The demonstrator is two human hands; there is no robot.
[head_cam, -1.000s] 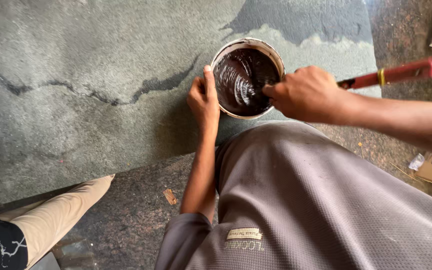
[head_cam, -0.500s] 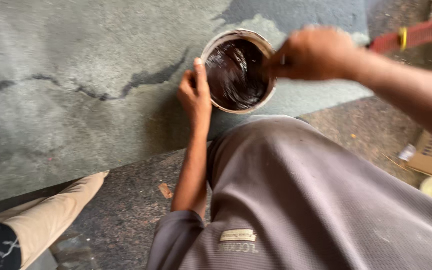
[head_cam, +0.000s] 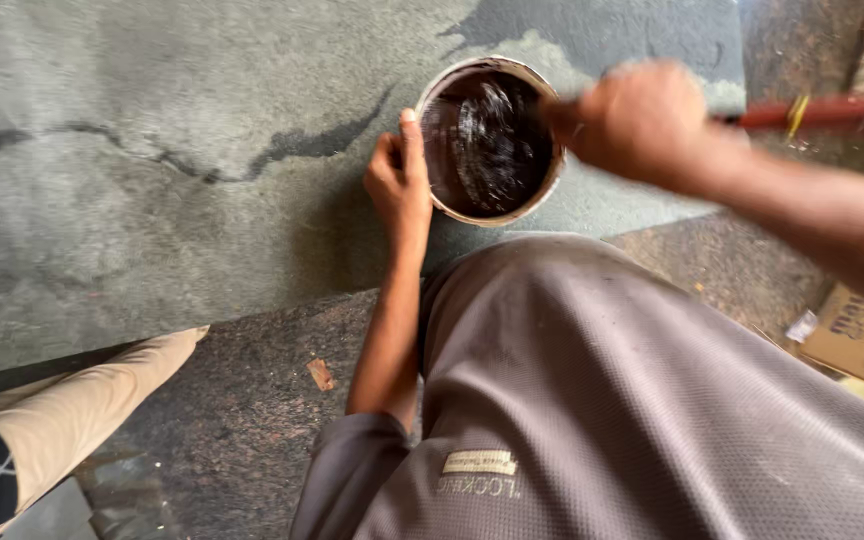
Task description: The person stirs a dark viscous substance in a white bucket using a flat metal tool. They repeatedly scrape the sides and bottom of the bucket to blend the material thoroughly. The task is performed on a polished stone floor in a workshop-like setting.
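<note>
Nearest us, our left hand (head_cam: pixel 399 185) grips the rim of the can (head_cam: pixel 490 140), which stands on the grey stone floor (head_cam: pixel 152 150) just past our knee. Beyond, our right hand (head_cam: pixel 637 122) is clenched round a red-handled brush (head_cam: pixel 822 113) over the can. The dark paint (head_cam: pixel 492 145) looks glossy and streaked, so we judge the stirring underway, not finished.

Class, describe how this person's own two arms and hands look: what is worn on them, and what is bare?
Both hands are bare: no gloves, rings or watch show. The left hand leads to a bare forearm ending in a short grey-brown sleeve above the elbow. The right hand, blurred, leads to a bare forearm; no sleeve shows.
</note>
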